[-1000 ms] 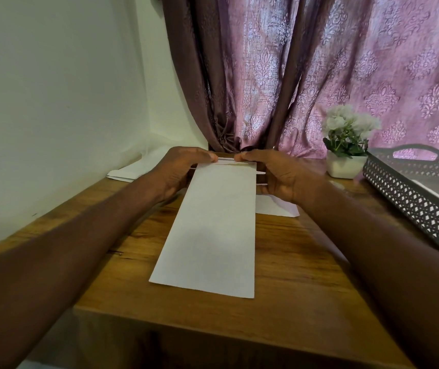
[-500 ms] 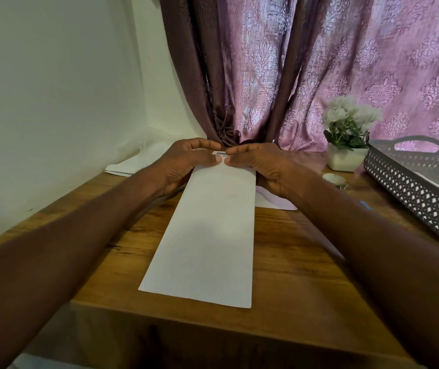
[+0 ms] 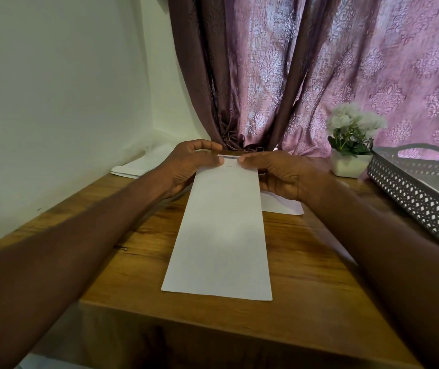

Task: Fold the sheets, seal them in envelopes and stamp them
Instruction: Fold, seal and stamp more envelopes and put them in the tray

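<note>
A long white envelope (image 3: 219, 230) lies lengthwise on the wooden surface (image 3: 306, 302), its near end by the front edge. At its far end the left hand (image 3: 186, 166) and right hand (image 3: 279, 174) pinch what seems to be the flap, thumbs nearly meeting; the fingers behind are hidden. More paper (image 3: 282, 205) peeks from under the right hand, partly covered. Both forearms reach straight forward.

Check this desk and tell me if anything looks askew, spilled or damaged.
Nothing stands out. The long white envelope lies flat on the wooden table, both hands pinching its far end. The white potted flowers stand upright beside the grey perforated tray.
</note>
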Available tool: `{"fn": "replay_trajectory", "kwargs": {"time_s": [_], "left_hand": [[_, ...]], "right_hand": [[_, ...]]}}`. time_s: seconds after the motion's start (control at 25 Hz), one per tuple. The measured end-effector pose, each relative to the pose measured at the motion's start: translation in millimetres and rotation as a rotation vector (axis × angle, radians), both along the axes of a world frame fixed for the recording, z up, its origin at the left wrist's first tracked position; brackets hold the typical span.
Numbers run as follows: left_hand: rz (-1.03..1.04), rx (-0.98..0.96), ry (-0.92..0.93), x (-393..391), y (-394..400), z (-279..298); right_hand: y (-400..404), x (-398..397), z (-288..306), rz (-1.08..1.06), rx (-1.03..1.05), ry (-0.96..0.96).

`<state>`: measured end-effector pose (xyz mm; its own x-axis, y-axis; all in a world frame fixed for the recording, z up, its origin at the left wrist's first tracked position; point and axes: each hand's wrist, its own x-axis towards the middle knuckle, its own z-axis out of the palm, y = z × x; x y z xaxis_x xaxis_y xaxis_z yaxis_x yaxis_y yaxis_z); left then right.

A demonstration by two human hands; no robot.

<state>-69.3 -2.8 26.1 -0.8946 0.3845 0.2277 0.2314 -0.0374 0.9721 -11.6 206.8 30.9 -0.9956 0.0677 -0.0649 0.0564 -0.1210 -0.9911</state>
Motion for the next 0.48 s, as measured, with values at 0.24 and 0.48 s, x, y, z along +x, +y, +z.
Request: {"fn": "replay_trajectory", "kwargs": {"time_s": [0.24, 0.48], "left_hand": [[-0.026, -0.019, -0.007, -6.4, -0.7, -1.0], [-0.030, 0.005, -0.080, -14.5, -10.0, 1.2]], "right_hand": [[1.1, 1.4, 5.9, -0.041, -0.024, 0.016], [10.4, 8.8, 8.5, -0.056, -0.064, 0.035]]}}
